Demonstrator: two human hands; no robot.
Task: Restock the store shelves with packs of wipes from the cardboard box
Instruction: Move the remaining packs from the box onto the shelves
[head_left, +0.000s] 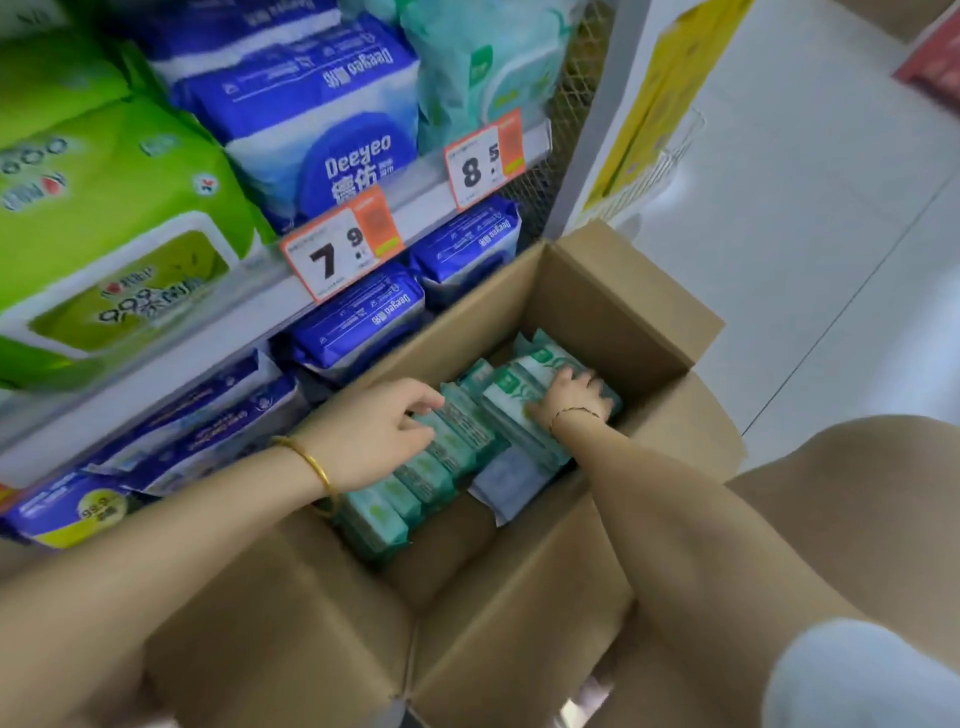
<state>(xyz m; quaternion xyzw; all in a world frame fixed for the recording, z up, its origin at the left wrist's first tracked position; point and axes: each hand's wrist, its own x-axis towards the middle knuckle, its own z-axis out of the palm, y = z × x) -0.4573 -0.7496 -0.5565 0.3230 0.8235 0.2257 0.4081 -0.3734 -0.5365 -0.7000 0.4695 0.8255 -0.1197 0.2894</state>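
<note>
Both hands are down in the cardboard box (628, 306). The right hand (574, 395) curls its fingers over the far end of the packs of wipes (457, 441). The left hand (379, 434) lies loose-fingered on the row's middle, gripping nothing I can make out. The packs stand on edge, in a row running near-left to far-right. The shelf (197, 338) is to the left, nearer the left hand.

teal-green wipe packs (452, 441) in a brown cardboard box (519, 597); blue packs (358, 322) and lime-green packs (119, 208) shelved; orange-and-white price tags (340, 244), print probably black.
</note>
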